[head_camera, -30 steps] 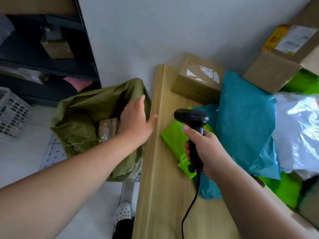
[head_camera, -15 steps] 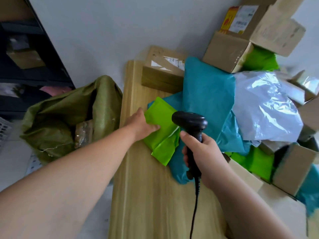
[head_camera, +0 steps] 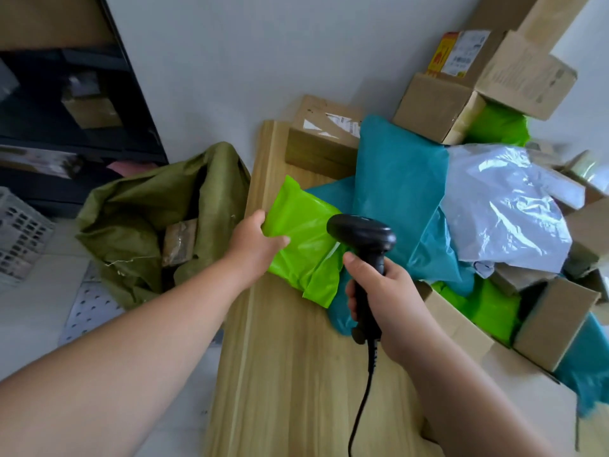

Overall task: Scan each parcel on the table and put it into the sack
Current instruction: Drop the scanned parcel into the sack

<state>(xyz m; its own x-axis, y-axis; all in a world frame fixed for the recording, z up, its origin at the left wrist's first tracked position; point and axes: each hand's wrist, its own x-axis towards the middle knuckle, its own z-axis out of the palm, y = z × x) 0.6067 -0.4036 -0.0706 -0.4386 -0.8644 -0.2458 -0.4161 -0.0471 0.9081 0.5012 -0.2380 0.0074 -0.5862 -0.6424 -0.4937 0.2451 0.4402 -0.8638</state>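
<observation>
My left hand (head_camera: 252, 245) grips the left edge of a bright green mailer parcel (head_camera: 301, 239) lying on the wooden table (head_camera: 296, 374). My right hand (head_camera: 384, 298) holds a black barcode scanner (head_camera: 361, 234) by its handle, its head just over the green parcel's right side. An olive-green sack (head_camera: 148, 212) stands open on the floor left of the table, with a taped brown parcel (head_camera: 179, 240) inside. Teal mailers (head_camera: 395, 179) and a clear plastic bag (head_camera: 504, 206) lie behind the scanner.
Cardboard boxes (head_camera: 431, 107) are stacked at the back right against the wall, and more boxes (head_camera: 553, 311) and green mailers (head_camera: 491, 305) crowd the right side. A box (head_camera: 324, 133) sits at the table's far end. Dark shelving (head_camera: 66, 103) and a white crate (head_camera: 19, 235) stand left.
My left hand has moved from the sack's rim across to the table and taken hold of the green parcel. The scanner hand has stayed about where it was.
</observation>
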